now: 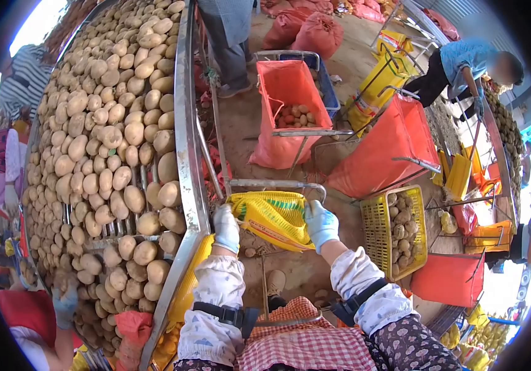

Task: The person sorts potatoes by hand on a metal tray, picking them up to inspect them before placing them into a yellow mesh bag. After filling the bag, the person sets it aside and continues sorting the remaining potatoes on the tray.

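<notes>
A yellow mesh bag [271, 217] with green and red print hangs between my two gloved hands, its top edge along a metal frame [278, 184]. My left hand [226, 227] is closed on the bag's left edge, beside the rail of the potato table. On the right edge of the bag, my right hand [322, 224] is closed too, just below the frame's bent corner. Both hands wear white and light blue gloves. The bag looks flat, and its lower part hangs over the floor.
Potatoes [111, 136] cover a metal-railed sorting table [186, 123] at left. Red bags [290, 145] on frames stand ahead, a yellow crate [423, 247] of potatoes at right. Co-workers stand at far left, top and upper right; a co-worker's gloved hand [64, 304] touches potatoes.
</notes>
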A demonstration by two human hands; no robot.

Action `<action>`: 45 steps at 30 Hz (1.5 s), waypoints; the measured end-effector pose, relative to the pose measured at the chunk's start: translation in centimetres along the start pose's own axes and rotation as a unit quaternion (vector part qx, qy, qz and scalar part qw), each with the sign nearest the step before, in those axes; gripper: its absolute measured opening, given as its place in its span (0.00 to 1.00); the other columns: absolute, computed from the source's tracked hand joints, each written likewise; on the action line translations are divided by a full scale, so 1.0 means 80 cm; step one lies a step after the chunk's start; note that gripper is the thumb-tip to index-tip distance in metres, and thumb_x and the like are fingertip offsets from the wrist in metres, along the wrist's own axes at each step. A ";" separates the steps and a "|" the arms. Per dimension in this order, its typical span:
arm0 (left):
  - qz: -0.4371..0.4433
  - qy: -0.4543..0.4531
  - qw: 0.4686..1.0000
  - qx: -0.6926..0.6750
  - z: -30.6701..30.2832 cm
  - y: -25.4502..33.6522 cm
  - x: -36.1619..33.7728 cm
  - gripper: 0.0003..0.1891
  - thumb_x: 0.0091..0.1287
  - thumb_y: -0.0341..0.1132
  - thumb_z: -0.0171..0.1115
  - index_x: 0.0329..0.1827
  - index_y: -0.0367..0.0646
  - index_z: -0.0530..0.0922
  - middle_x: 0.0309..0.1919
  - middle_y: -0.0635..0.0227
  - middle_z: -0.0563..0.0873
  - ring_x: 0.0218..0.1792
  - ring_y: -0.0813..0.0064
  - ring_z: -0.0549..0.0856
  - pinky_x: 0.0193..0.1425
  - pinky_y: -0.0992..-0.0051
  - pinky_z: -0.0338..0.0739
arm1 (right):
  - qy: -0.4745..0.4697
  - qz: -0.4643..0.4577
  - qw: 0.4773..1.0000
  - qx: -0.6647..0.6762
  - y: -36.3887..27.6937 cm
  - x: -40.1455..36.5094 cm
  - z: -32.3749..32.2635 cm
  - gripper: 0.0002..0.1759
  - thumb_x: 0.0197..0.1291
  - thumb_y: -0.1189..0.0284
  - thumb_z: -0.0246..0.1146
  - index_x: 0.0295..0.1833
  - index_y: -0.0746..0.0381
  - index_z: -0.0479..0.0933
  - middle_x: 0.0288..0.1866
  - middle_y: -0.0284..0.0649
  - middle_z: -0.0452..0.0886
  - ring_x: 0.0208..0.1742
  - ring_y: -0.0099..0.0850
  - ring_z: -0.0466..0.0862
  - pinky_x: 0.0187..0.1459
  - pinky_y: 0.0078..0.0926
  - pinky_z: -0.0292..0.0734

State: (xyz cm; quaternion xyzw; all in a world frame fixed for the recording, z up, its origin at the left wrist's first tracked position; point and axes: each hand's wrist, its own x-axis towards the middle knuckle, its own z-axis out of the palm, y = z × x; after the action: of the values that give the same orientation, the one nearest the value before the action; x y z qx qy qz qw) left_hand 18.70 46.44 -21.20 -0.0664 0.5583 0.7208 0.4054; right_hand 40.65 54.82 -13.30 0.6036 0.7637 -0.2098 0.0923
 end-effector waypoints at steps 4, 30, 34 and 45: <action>0.258 -0.101 0.907 0.317 -0.005 0.005 -0.063 0.33 0.57 0.19 0.48 0.71 0.38 0.65 0.57 0.54 0.79 0.54 0.62 0.80 0.61 0.68 0.73 | 0.127 -0.100 0.947 0.278 0.022 -0.033 0.018 0.26 0.64 0.70 0.54 0.70 0.52 0.67 0.50 0.53 0.82 0.47 0.53 0.82 0.48 0.43 0.78; 0.363 -0.457 0.224 0.781 -0.116 0.128 -0.292 0.54 0.52 0.72 0.60 0.78 0.50 0.55 0.64 0.47 0.71 0.72 0.50 0.63 0.77 0.49 0.43 | -0.082 -0.449 0.861 -0.224 -0.036 -0.179 -0.059 0.30 0.56 0.43 0.59 0.49 0.59 0.79 0.49 0.43 0.81 0.57 0.41 0.79 0.74 0.45 0.54; 0.415 -0.408 0.256 0.772 -0.156 0.102 -0.299 0.54 0.48 0.68 0.67 0.77 0.52 0.57 0.64 0.51 0.72 0.72 0.50 0.62 0.77 0.49 0.46 | -0.112 -0.440 0.850 -0.266 -0.037 -0.215 -0.055 0.44 0.50 0.37 0.62 0.62 0.61 0.72 0.57 0.45 0.78 0.64 0.42 0.74 0.76 0.45 0.51; 0.370 -0.405 0.237 0.802 -0.135 0.102 -0.260 0.42 0.48 0.63 0.69 0.61 0.44 0.74 0.64 0.59 0.74 0.69 0.58 0.67 0.69 0.56 0.63 | -0.110 -0.379 0.867 -0.304 0.000 -0.275 -0.028 0.59 0.46 0.37 0.66 0.75 0.65 0.56 0.71 0.49 0.66 0.74 0.45 0.63 0.72 0.43 0.55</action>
State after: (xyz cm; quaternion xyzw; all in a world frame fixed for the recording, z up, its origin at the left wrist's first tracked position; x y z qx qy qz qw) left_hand 23.27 26.17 -7.58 0.8076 0.5710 -0.1001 0.1086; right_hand 46.49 36.39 -2.61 0.1828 0.9446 -0.0512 0.2679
